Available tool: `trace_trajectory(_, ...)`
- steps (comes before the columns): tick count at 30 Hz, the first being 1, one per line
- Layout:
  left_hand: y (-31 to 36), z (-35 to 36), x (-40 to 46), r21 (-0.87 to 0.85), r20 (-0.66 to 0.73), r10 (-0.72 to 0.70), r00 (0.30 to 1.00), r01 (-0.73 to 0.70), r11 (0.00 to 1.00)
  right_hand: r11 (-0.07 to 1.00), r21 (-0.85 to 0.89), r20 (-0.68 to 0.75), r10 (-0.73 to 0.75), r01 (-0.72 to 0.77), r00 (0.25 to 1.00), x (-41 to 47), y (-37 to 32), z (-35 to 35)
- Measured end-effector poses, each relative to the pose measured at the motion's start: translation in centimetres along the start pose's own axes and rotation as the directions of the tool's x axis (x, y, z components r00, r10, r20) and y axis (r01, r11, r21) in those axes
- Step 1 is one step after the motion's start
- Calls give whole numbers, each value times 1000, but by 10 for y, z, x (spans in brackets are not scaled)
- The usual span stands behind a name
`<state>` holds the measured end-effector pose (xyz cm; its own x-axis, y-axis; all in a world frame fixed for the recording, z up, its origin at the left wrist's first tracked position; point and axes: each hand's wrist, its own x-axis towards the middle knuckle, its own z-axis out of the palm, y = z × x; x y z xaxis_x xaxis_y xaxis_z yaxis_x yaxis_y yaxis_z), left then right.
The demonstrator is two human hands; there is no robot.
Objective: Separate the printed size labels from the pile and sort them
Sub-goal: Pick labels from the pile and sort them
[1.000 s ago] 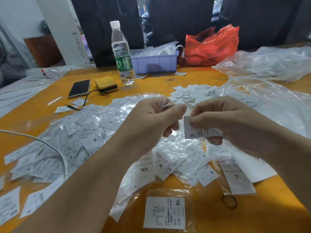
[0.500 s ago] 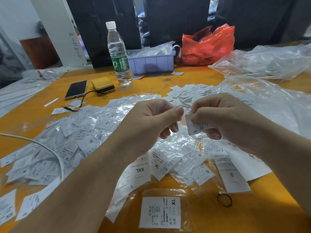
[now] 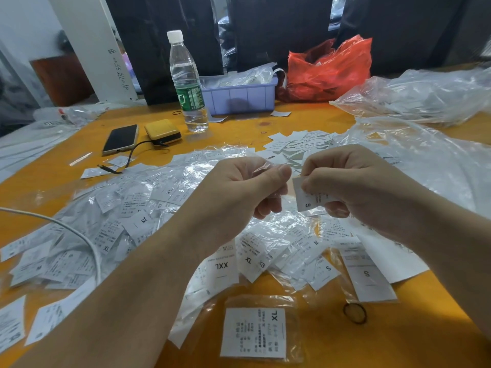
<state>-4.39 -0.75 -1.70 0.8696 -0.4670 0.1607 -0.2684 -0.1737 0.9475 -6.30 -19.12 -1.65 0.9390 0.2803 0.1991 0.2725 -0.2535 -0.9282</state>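
Head view shows both hands raised together over the middle of the table, knuckles nearly meeting. The right hand (image 3: 353,187) pinches a white S label (image 3: 308,199) between thumb and curled fingers; the label hangs down and toward the left hand, its printed S at the lower end, so its long axis runs roughly upright, tilted a little. The left hand (image 3: 239,195) is curled too, thumb pressed to forefinger on a scrap of clear film (image 3: 261,168), probably the sleeve of that label. I judge the step in hand is stripping the label from its wrapper.

Directly beneath the hands, and spreading toward the left, lies the pile of labels (image 3: 127,216), most in clear sleeves, with XL, XXL, M and S printed faces showing. Beyond the hands, just past the right knuckles, sits a small heap of bare labels (image 3: 300,143); it is nearer the right hand, which already holds the S label, so a drop there would be a short forward reach, if that heap takes this size. Near the table's front edge lies a single sleeved XL label (image 3: 255,333) and, to its right, a black rubber band (image 3: 354,313).
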Motion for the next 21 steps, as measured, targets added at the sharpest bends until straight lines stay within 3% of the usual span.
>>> trace_trajectory(16, 3, 2, -1, -8, 0, -17, 1000, 17, 1000, 1000, -17, 80, -3, 4, 997, -1, 1, 3)
trace_trajectory(21, 1, 2, 0, -28, 15, -20, 1000, 20, 999, 1000, 8, 40, 2, -2, 999, -1, 0, 2)
